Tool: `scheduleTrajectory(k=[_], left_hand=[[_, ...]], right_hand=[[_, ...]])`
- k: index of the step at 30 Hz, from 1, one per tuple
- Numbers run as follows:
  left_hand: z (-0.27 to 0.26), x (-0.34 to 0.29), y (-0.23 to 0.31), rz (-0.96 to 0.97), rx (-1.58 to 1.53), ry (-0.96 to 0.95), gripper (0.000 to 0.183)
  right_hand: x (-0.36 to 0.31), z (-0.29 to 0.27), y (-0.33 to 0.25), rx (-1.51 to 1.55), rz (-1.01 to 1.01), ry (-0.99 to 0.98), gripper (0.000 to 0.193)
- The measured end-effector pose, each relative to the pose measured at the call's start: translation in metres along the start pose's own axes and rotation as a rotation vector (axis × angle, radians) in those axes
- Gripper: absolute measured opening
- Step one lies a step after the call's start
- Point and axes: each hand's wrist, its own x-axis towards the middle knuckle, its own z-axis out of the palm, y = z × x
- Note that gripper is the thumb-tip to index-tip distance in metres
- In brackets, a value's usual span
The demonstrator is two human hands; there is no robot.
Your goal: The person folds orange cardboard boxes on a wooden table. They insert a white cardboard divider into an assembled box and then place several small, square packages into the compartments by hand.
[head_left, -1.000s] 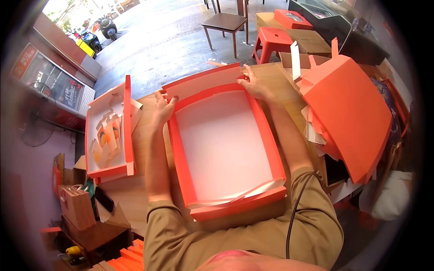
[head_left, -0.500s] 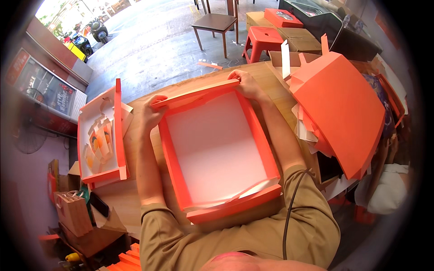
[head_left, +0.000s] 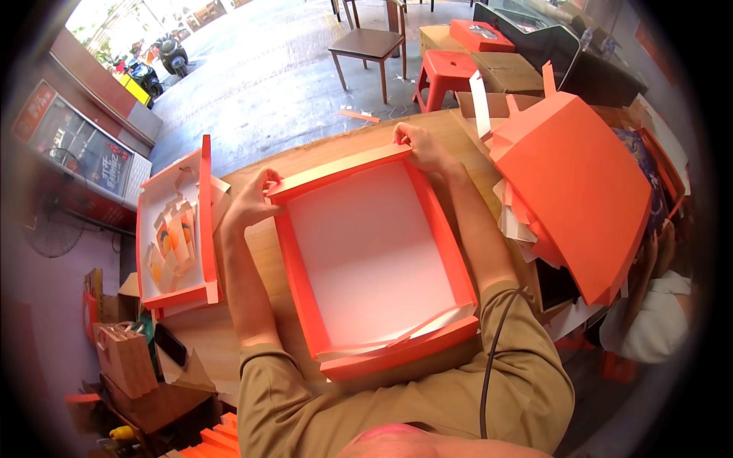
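Observation:
A shallow orange cardboard box [head_left: 370, 256] with a white inside lies on the wooden table before me. Its far wall is a folded double flap [head_left: 340, 174] whose pale upper face catches the light. At the far left corner, my left hand [head_left: 256, 200] pinches the end of this flap between thumb and fingers. The far right corner is gripped by my right hand [head_left: 421, 148], its fingers curled over the edge. On the near side, the folded wall [head_left: 401, 351] leans outward, and loose strips of card show along it.
Left stands another orange box [head_left: 209, 221] holding cut card pieces. A large stack of orange cardboard [head_left: 573, 191] rises at right, with another person's arm [head_left: 645, 267] beside it. A phone [head_left: 169, 345] lies at the table's left edge. Beyond are a red stool [head_left: 445, 72] and a chair [head_left: 366, 46].
The far flap has turned so that its pale face shows more. My left fingers have moved from over the flap to its end; my right hand keeps its corner.

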Motion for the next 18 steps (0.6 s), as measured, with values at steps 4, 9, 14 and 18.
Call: scheduleTrajectory(k=[4,9,14,18], left_hand=[[0.01,0.005,0.013,0.202,0.106,0.004,0.03],[0.037,0.01,0.047,0.167,0.409,0.038,0.026],[0.048,0.011,0.046,0.216,0.49,0.124,0.016],[0.054,0.017,0.037,0.333,0.546,0.173,0.009]], right_hand=[[0.0,-0.002,0.001,0.014,0.024,-0.024,0.019],[0.0,-0.008,0.001,-0.03,0.067,-0.107,0.016],[-0.007,-0.029,-0.012,0.22,0.107,-0.213,0.017],[-0.009,-0.047,-0.013,0.371,0.158,-0.424,0.023]])
